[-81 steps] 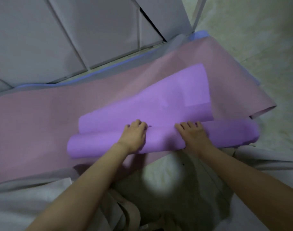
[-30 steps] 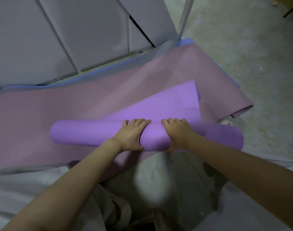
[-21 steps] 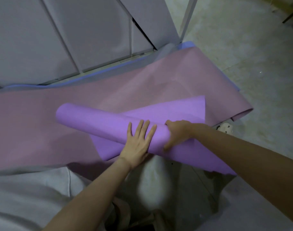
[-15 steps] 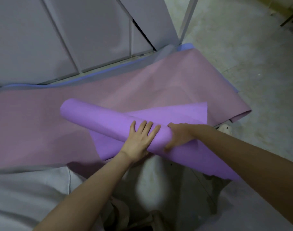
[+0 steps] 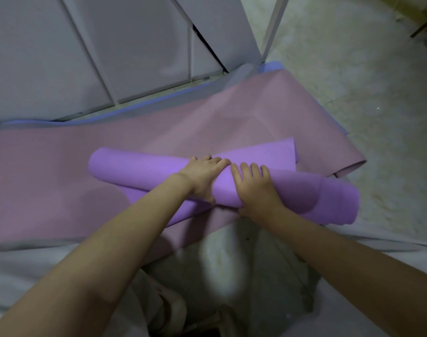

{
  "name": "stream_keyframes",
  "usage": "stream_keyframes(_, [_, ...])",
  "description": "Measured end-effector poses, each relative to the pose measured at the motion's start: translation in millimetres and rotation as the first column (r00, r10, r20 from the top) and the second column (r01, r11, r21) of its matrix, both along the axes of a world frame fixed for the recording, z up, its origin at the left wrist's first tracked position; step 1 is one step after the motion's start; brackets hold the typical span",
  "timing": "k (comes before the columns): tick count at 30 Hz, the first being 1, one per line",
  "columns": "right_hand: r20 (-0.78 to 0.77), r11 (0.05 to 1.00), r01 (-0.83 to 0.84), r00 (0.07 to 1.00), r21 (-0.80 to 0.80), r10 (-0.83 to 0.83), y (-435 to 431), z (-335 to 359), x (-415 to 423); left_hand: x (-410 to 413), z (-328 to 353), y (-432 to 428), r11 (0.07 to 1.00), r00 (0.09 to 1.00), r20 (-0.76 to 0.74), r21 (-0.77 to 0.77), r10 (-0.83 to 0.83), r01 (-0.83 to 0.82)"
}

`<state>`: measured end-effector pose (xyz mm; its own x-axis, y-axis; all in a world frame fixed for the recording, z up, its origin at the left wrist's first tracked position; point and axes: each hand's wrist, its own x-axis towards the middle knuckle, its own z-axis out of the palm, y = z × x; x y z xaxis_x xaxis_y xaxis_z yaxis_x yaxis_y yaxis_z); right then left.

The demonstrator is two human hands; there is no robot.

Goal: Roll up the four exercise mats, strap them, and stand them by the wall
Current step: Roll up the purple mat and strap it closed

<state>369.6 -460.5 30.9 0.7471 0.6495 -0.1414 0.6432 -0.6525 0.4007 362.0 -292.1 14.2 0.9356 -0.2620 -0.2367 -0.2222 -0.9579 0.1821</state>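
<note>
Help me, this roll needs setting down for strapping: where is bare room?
Bare pink mat lies left of the purple roll, between the wall panels and the grey sheet. Pale floor opens beyond the pink mat's curled right edge. Crowded: the middle, where left hand and right hand grip the roll.

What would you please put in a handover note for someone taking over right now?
Left hand: grips the purple mat, mid-roll.
Right hand: grips the same roll, close beside it.
The purple mat lies across the flat pink mat. Its roll is loose, with a flap sticking out at the right end. A blue mat edge shows under the pink one, by the wall.
Done: purple mostly rolled. Nothing strapped or standing in view; no strap visible.
Left: tighten and strap purple, stand it by the wall, then do the other mats.
</note>
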Motion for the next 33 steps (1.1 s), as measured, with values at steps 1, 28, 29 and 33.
stream_keyframes(1, [-0.009,1.000,-0.001,1.000,-0.009,0.001,0,2,1,-1,-2,0,1.000,1.000,-0.014,-0.014,-0.002,0.001])
stream_keyframes(28, [-0.708,0.917,0.383,0.617,-0.112,-0.344,-40,39,38,-41,-39,-42,1.000,0.944,0.328,0.011,-0.023,0.020])
stream_keyframes(29, [-0.714,0.917,0.388,0.616,-0.094,-0.334,-40,37,37,-39,-39,-41,1.000,0.944,0.330,0.005,-0.018,0.017])
stream_keyframes(33, [-0.666,0.927,0.373,0.682,-0.039,-0.302,-37,38,33,-33,-35,-35,0.999,0.935,0.355,-0.010,-0.030,0.036])
